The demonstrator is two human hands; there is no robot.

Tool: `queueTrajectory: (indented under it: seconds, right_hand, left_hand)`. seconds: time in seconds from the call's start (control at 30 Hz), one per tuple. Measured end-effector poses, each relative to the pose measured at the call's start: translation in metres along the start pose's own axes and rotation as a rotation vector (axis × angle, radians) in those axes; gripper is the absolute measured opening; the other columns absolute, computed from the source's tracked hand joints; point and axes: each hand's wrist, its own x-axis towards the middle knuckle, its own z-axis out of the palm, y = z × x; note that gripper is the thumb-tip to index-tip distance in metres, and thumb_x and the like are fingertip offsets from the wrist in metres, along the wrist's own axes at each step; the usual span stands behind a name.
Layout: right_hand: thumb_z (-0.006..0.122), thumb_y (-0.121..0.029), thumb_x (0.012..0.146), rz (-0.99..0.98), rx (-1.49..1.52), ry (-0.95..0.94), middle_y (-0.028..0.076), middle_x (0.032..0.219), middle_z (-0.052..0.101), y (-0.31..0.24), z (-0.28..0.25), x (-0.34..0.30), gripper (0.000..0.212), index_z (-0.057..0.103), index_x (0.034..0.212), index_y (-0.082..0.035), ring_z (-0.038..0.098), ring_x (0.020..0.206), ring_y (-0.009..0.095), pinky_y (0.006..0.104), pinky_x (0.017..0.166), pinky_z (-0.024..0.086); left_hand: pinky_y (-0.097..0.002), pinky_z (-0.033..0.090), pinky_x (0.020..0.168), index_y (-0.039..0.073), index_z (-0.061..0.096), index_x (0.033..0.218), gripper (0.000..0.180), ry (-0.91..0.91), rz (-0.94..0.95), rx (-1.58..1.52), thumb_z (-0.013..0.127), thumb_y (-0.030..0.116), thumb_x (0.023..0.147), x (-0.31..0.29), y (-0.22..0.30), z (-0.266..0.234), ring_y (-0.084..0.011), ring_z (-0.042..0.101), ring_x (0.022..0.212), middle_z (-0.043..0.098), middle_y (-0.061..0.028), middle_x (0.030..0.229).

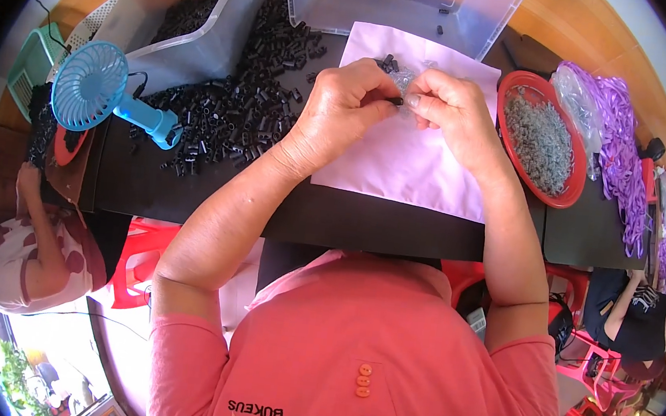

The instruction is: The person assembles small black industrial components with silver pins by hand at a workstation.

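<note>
My left hand [344, 106] and my right hand [453, 111] meet over a pink cloth [401, 166] on the dark table. Between my left thumb and fingers is a small black part [396, 100], mostly covered by the fingertips. My right fingers are pinched together close beside it; what they hold is too small to make out. Just beyond the fingertips lie a little heap of small clear or silvery pieces [401, 78] and a few black tube-like parts [388, 62].
Many black tubes [229, 122] spread left, beside a grey bin [212, 52] and a blue fan [92, 88]. A red basket [506, 104] of small silvery pieces and purple straps [622, 164] lie right. A clear bin [320, 10] stands behind. People sit at both sides.
</note>
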Motion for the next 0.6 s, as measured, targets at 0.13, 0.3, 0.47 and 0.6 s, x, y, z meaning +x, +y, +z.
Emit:
queueTrajectory:
  seconds: [0.13,0.3,0.47,0.6]
  right_hand:
    - [0.059,-0.013,0.091,0.002,0.043,0.009,0.001,0.069,0.056,-0.001,0.002,-0.001,0.015,0.060,0.084,0.000,0.053,0.065,0.009,0.0242,0.060,0.044]
    - [0.060,-0.014,0.091,0.011,0.027,0.054,0.001,0.070,0.056,-0.003,0.004,0.000,0.015,0.059,0.084,-0.001,0.054,0.065,0.009,0.0237,0.060,0.044]
    - [0.061,-0.012,0.091,-0.053,-0.013,0.063,0.001,0.070,0.056,0.007,0.007,0.001,0.014,0.059,0.084,0.000,0.054,0.066,0.009,0.0244,0.061,0.045]
    - [0.062,-0.013,0.091,-0.005,0.010,0.028,0.001,0.072,0.057,0.010,0.004,0.004,0.014,0.059,0.085,0.000,0.054,0.066,0.009,0.0249,0.061,0.046]
  left_hand:
    - [-0.0216,0.049,0.062,0.001,0.067,0.092,0.014,0.003,-0.141,-0.116,0.072,0.000,0.079,-0.001,0.005,0.000,-0.0068,0.057,0.069,0.065,-0.0021,0.080]
    - [-0.0254,0.051,0.066,-0.002,0.067,0.092,0.018,-0.027,-0.363,-0.234,0.073,0.002,0.076,0.002,0.010,-0.003,-0.0098,0.059,0.070,0.066,-0.0047,0.077]
    - [-0.0285,0.051,0.068,-0.002,0.067,0.090,0.018,-0.046,-0.364,-0.158,0.073,0.004,0.075,0.002,0.009,-0.004,-0.0127,0.060,0.072,0.067,-0.0071,0.077]
    - [-0.0222,0.046,0.057,0.000,0.068,0.091,0.019,-0.106,-0.369,0.004,0.075,0.006,0.076,0.001,-0.005,-0.004,-0.0068,0.056,0.066,0.065,-0.0031,0.078]
